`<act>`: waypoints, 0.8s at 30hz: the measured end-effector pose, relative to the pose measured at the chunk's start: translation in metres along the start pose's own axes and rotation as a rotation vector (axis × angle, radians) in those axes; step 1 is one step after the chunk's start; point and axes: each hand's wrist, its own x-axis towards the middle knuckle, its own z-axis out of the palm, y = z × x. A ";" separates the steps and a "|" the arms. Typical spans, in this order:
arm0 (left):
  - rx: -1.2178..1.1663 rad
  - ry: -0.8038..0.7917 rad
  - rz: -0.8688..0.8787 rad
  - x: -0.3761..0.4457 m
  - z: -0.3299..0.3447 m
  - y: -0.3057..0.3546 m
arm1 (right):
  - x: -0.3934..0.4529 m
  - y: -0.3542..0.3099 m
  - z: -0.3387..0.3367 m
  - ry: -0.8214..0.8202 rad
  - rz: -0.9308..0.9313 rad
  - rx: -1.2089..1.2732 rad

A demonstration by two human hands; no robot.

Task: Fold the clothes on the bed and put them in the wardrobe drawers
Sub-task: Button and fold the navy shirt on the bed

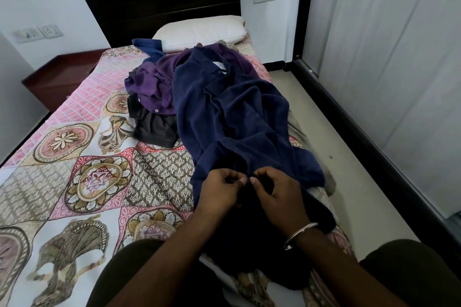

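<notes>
Navy blue knit polo shirt (239, 117) is sprawled lengthwise on the patterned bedspread (74, 152), left hand (220, 190) and right hand (277, 194) both pinching its hem. It's bunched, so folding now probably bakes in creases.

Navy shirt (239, 117) — soft matt knit cloth; bedsheet (82, 162) printed cotton; bangle (300, 235) shiny metal; headboard (154, 0), upper centre — dark wood.

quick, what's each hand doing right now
Left hand: pinching the navy shirt near its hem.
Right hand: pinching the same shirt beside it.
</notes>
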 end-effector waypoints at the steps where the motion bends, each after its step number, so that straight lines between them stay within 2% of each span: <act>1: -0.006 0.003 -0.003 0.000 0.000 0.000 | 0.000 0.001 0.000 0.004 0.009 0.000; 6: -0.043 0.032 0.000 -0.002 0.001 0.002 | -0.004 0.001 0.003 0.040 0.043 0.047; 10: -0.050 0.042 0.012 -0.005 0.000 0.003 | -0.002 -0.001 0.000 0.045 0.120 0.199; 18: -0.184 -0.088 0.021 -0.016 -0.002 0.011 | 0.000 -0.001 -0.010 -0.030 0.209 0.379; 24: -0.265 0.010 -0.083 -0.015 0.001 0.010 | -0.003 -0.005 -0.009 -0.048 0.254 0.449</act>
